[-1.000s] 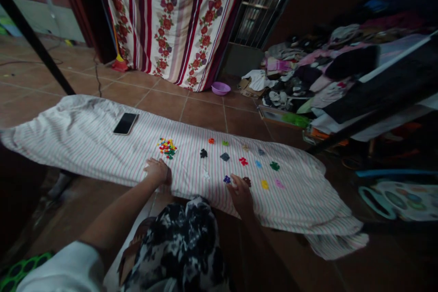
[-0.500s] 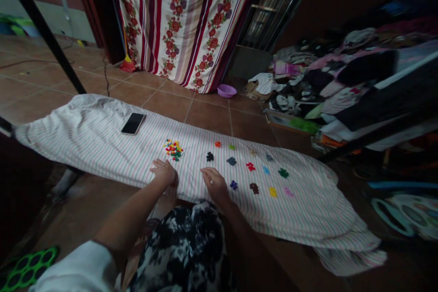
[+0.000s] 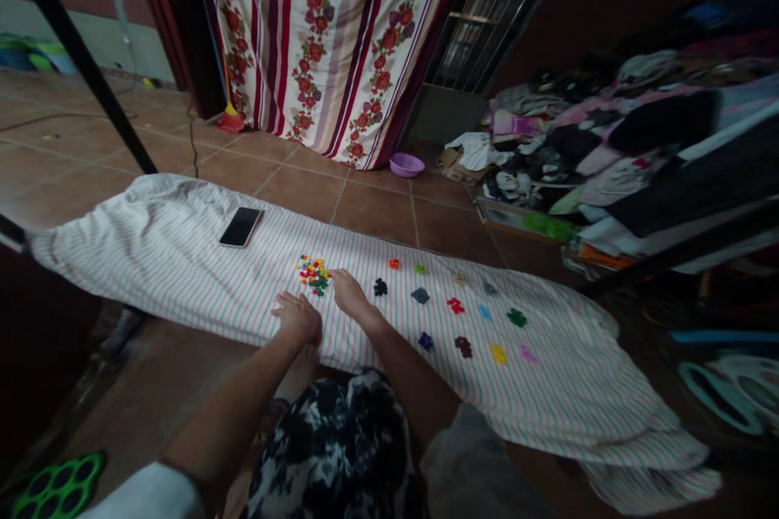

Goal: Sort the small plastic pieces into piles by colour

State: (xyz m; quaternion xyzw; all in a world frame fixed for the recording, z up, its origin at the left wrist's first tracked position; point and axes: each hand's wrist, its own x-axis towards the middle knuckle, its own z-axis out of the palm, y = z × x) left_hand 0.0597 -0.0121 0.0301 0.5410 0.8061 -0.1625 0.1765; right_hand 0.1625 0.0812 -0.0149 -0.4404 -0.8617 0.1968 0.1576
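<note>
Two bare hands are working over the striped cloth (image 3: 182, 259) that is lying on the tiled floor. Nearest to the camera, the patterned garment (image 3: 334, 454) on the person's lap is filling the lower middle. Just beyond it, the left hand (image 3: 298, 316) is resting flat on the near edge of the cloth, fingers loosely spread and holding nothing that I can see. A little farther in, the right hand (image 3: 348, 292) is reaching to the mixed pile of small coloured pieces (image 3: 313, 272); its fingertips are touching or almost touching the pile's right side, but I cannot tell whether they are pinching a piece.

Right of this pile, many pieces are already lying apart on the cloth in small groups by colour: black (image 3: 380, 287), orange (image 3: 394, 263), grey (image 3: 419, 295), red (image 3: 454, 306), dark green (image 3: 518, 317), yellow (image 3: 497, 353) and some others. So I judge that a good part of the sorting is done, while the mixed pile is still waiting.

Left of the pile and farther in, a dark phone (image 3: 241, 227) is lying on the cloth. Beyond the cloth, a purple bowl (image 3: 406, 165) is standing before the flowered curtain (image 3: 329, 32).
</note>
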